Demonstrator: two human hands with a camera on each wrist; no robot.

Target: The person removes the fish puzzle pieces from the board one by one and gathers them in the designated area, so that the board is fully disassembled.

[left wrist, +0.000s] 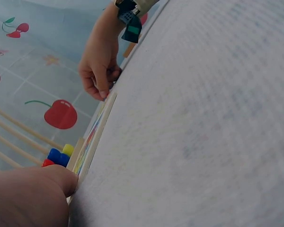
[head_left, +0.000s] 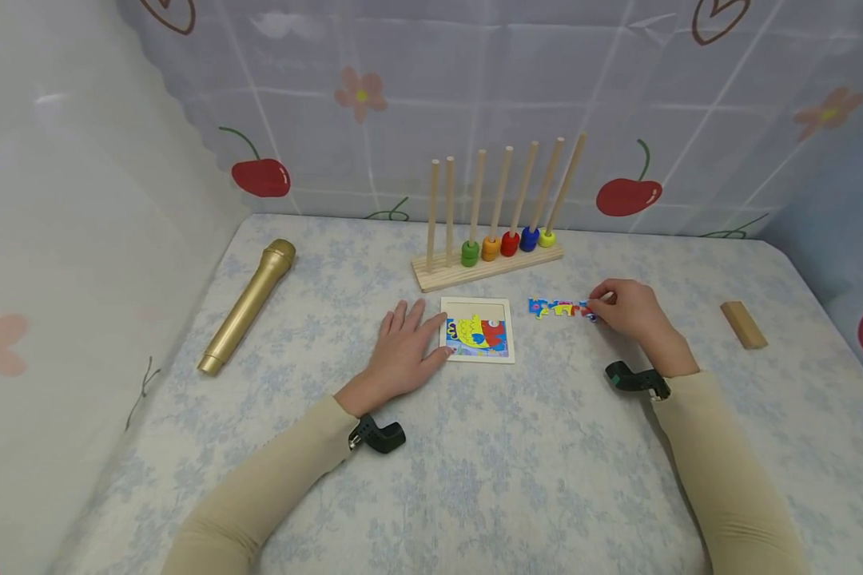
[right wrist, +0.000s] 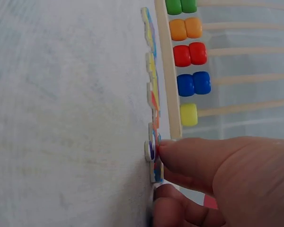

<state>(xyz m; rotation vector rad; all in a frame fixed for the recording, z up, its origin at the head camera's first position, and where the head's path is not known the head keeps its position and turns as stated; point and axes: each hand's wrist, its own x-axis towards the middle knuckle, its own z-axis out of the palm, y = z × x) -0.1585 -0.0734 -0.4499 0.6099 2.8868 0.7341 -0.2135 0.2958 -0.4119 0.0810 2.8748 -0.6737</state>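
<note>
Pinching a piece right of the frame, the right hand could jostle neighbouring pieces if it slips sideways; the left hand, fingers extended, touches the frame's left side.

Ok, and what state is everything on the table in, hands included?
Puzzle: partly filled, top strip bare
Pieces: loose, in a row
Left hand: spread, touching puzzle
Right hand: touching rightmost piece
Rack: upright, five pegs beaded, two bare
Microphone: lying down
Block: lying flat
</note>
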